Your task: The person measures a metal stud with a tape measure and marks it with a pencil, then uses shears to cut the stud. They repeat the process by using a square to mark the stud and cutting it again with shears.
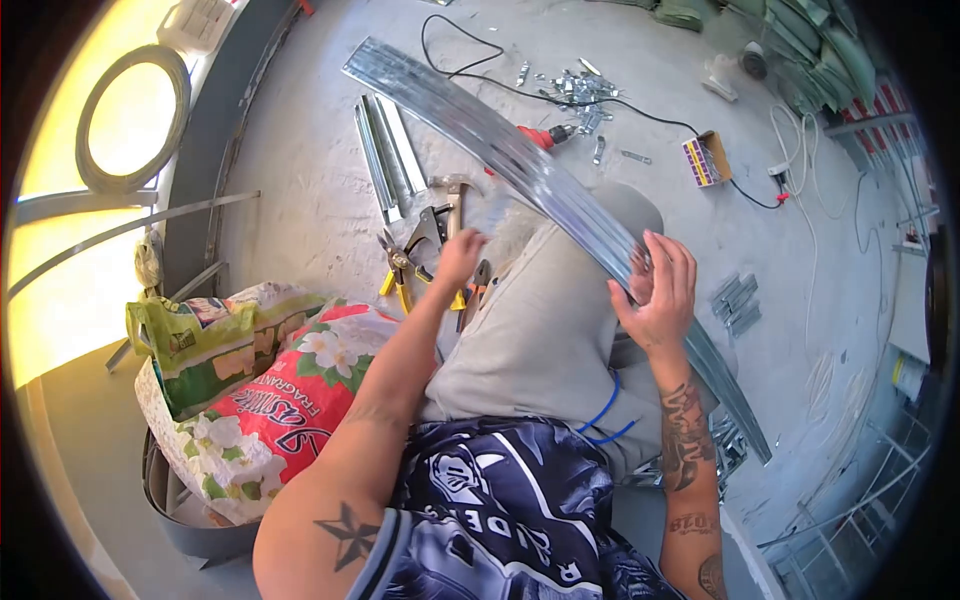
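Observation:
A long, curved strip of shiny metal track (500,140) lies across my knee and runs from the far left of the floor to the near right. My right hand (660,290) grips this strip near my knee. My left hand (458,258) reaches down to the floor beside my leg, its fingers closing over tools there; what it holds is hidden. Yellow-handled snips (398,268) and a hammer (455,195) lie by that hand.
Short metal track pieces (385,155) lie on the concrete floor. A red drill (540,135), loose metal clips (575,90), a screw box (706,158) and black cable sit farther off. Printed sacks (270,400) stand at my left. Small cut track pieces (735,300) lie right.

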A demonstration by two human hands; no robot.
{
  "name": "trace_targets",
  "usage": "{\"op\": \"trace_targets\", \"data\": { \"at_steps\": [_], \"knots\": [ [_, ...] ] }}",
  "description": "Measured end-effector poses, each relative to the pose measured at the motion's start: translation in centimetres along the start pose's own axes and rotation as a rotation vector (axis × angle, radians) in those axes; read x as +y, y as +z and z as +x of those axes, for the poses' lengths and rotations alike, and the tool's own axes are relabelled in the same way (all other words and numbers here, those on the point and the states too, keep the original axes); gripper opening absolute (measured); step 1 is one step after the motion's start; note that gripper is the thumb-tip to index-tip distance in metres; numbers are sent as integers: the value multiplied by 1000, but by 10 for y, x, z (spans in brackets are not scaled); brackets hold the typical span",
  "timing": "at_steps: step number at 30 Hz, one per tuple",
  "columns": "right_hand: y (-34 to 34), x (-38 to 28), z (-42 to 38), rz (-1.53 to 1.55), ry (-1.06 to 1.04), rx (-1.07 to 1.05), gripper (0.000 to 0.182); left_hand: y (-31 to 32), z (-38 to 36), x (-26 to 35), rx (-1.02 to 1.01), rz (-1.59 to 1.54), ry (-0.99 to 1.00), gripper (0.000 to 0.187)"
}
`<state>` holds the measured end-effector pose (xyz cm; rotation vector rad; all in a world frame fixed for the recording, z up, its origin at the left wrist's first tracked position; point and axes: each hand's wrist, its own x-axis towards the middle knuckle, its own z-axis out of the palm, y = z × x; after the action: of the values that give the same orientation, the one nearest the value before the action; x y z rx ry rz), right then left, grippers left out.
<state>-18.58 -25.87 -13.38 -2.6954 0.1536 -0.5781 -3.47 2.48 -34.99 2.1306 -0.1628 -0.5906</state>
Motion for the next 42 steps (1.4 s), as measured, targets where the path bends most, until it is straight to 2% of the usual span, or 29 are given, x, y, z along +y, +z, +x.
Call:
{"op": "trace_targets", "data": {
  "at_steps": [1, 2, 4, 8, 10, 11, 13, 15, 16, 17, 18, 19, 20, 22, 24, 26, 28, 30, 31, 33, 34, 37, 39, 41, 42],
  "knots": [
    [-1, 0, 1, -2, 3, -7, 69, 27, 20, -22, -35, 20, 106, 26],
    [-1, -1, 3, -6, 5, -14, 68, 38, 33, -21, -140, 121, 80, 29],
    [-2, -3, 3, 8, 11, -26, 65, 60, 50, -30, -217, 100, 58, 31],
    [2, 0, 0, -13, 17, -25, 61, 60, 44, -32, -271, 207, -79, 31],
    [4, 3, -3, 0, 40, -9, 67, 56, 25, -27, 6, 480, 119, 29],
    [6, 4, -3, -18, 44, 6, 72, 50, 23, -29, 25, 419, 96, 37],
    [6, 3, -2, -7, 49, 2, 72, 27, 11, -36, 302, 435, 93, 58],
    [6, 0, -2, -8, 59, 2, 72, -9, -4, -38, 449, 454, -263, 83],
    [7, -2, 0, 43, 83, -20, 71, 4, 4, -115, 659, 558, -335, 107],
    [5, -1, 1, 85, 106, -39, 69, -26, -8, -64, 416, 285, -845, 131],
    [2, -1, 1, 56, 117, -35, 69, -6, -1, -153, 427, 286, -961, 150],
    [2, -2, 2, 87, 114, -58, 68, -7, -10, -164, 277, 71, -1122, 158],
    [3, -3, 5, 123, 110, -75, 67, -7, -16, -155, 199, 224, -1146, 163],
    [-3, -2, 10, 132, 124, -61, 65, -14, -28, -145, 178, 219, -1020, 165],
    [-13, -2, 15, 250, 145, -165, 62, -23, -26, -143, 246, 117, -930, 166],
    [-27, -5, 23, 249, 187, -146, 56, -24, -12, -207, 234, 57, -995, 166],
    [-36, -6, 28, 335, 261, -231, 49, -38, -20, -166, 186, 289, -1055, 135],
    [-41, -6, 32, 357, 301, -198, 45, -63, -34, -148, 98, 96, -861, 64],
    [-41, -5, 33, 386, 307, -210, 44, -69, -39, -140, 92, 115, -834, 64],
    [-46, -7, 35, 386, 302, -215, 43, -72, -47, -121, 298, -257, -674, 19],
    [-48, -6, 35, 399, 316, -189, 43, -76, -58, -76, 269, -241, -612, 16],
    [-45, -6, 33, 367, 286, -214, 41, -97, -77, -1, 196, -190, -542, 14],
    [-42, -10, 31, 342, 289, -128, 42, -107, -96, 55, 93, -138, -206, 32],
    [-50, -13, 34, 332, 282, -118, 42, -115, -120, 114, -9, -81, 7, 50],
    [-54, -15, 35, 311, 267, -120, 42, -119, -130, 133, -8, -67, 8, 50]
  ]
}}
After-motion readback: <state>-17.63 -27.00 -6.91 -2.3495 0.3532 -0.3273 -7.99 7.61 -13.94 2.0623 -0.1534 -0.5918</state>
